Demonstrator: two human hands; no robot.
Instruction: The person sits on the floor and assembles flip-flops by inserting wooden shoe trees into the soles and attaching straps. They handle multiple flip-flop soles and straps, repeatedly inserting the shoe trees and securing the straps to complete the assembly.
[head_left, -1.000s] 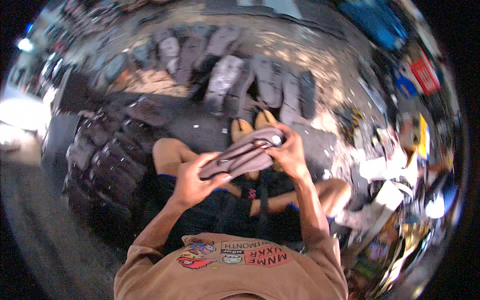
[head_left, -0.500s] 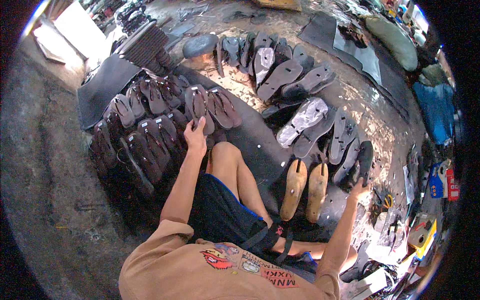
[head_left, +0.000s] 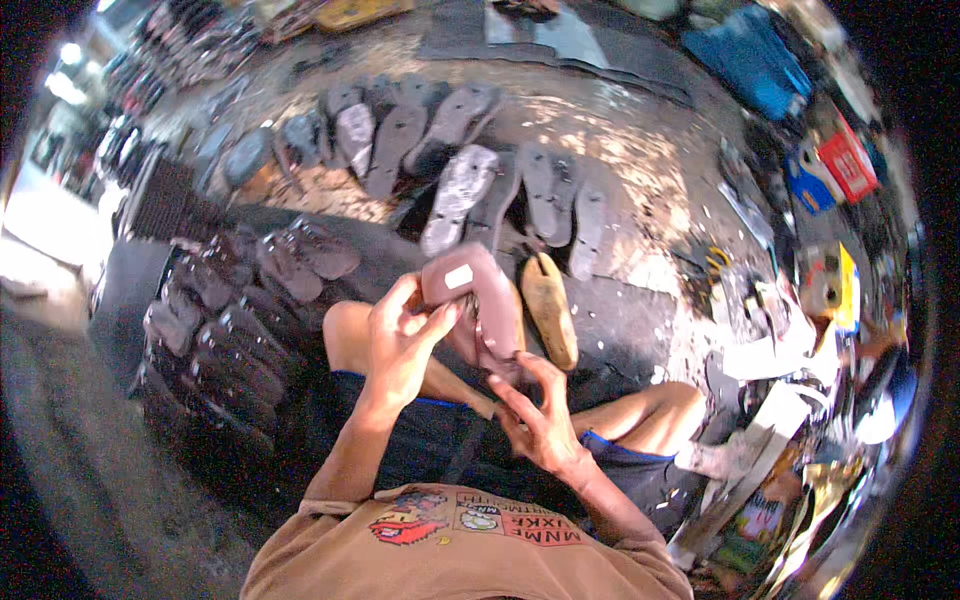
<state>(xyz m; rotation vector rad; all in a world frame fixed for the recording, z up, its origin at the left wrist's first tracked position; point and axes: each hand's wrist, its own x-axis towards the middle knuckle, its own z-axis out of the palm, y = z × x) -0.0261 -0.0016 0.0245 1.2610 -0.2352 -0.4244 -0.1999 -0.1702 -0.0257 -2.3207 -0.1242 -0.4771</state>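
Observation:
A brownish flip-flop (head_left: pixel 492 310) with a white label is held up, sharply bent, over my lap. My left hand (head_left: pixel 400 335) grips its labelled end between thumb and fingers. At the lower end, my right hand (head_left: pixel 540 412) has its fingers closed on the flip-flop near the strap. Blur hides whether a second piece lies under it. Just beyond and to the right, a yellowish wooden foot form (head_left: pixel 549 312) with a slot in its tip lies on the dark mat (head_left: pixel 630 325); another form is mostly hidden behind the flip-flop.
Rows of dark flip-flops (head_left: pixel 235 335) lie to my left. Several grey soles (head_left: pixel 548 195) are laid out ahead, one whitish and shiny (head_left: pixel 460 198). To the right are a red and blue box (head_left: pixel 848 165), a yellow-edged box (head_left: pixel 828 288) and scraps (head_left: pixel 765 345).
My left hand has come from the flip-flop rows, bringing a flip-flop to my lap. My right hand has left the dark sole's spot and joined it. The view has swung right.

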